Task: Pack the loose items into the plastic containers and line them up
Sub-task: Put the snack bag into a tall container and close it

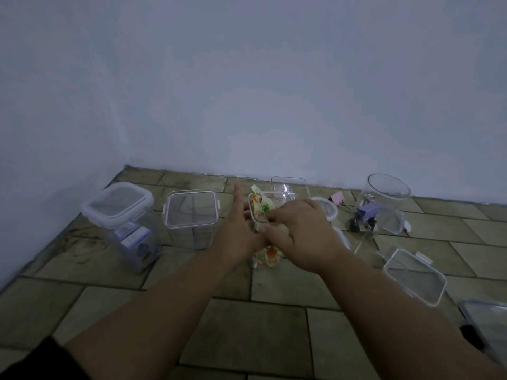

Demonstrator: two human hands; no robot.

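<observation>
A clear plastic container stuffed with colourful snack packets stands on the tiled floor in the middle, mostly hidden behind my hands. My left hand grips its left side with the index finger sticking up. My right hand is closed over the packets that poke out of its top. To the left stand a lidded square container holding blue-white items and an open, empty square container. At the right, a round container holds binder clips.
A pink binder clip lies loose near the wall. Another clear container stands behind my hands. A round lid and square lids lie on the floor at right. Walls close in at back and left. Rubber bands lie far left.
</observation>
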